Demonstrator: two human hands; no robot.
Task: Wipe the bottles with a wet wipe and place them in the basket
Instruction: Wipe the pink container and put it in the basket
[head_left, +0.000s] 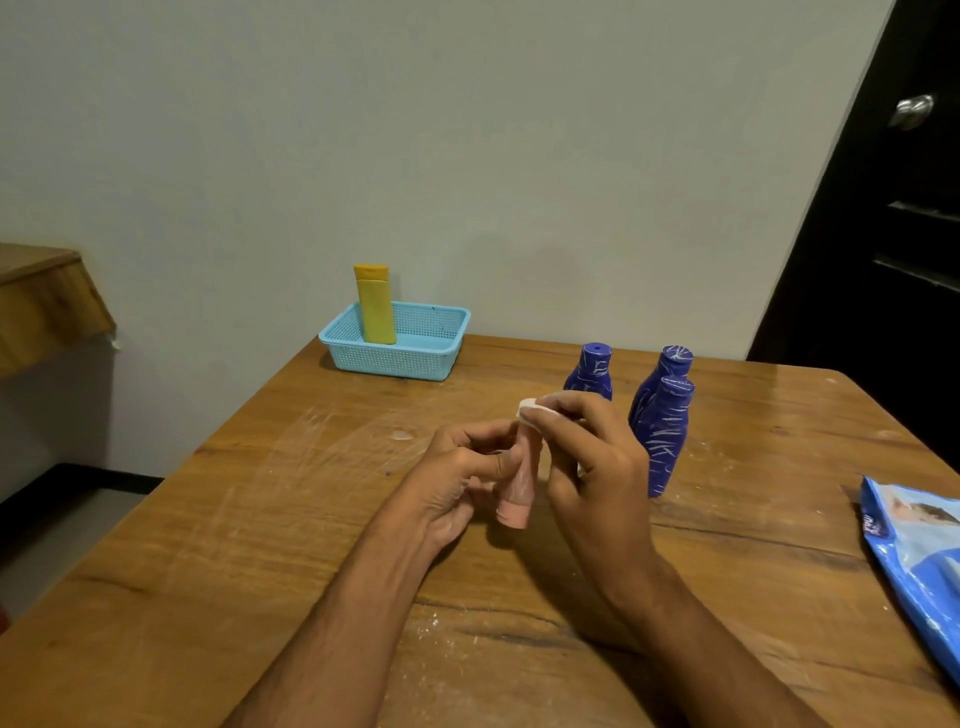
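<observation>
A small pink bottle (519, 491) is held upright above the middle of the table, gripped by my left hand (457, 478). My right hand (592, 457) pinches a white wet wipe (530, 407) against the bottle's top. Three dark blue bottles with white scribbles stand behind my right hand: one (589, 371) at the left, one (670, 374) further back, one (667, 441) nearest. A yellow bottle (375, 306) stands upright inside the light blue basket (415, 358) at the table's far edge.
A blue wet-wipe pack (919, 561) lies at the table's right edge. The wooden table (260, 519) carries white smears and powder. A dark door (893, 260) stands at the right, and a wooden ledge (47, 306) juts out at the left.
</observation>
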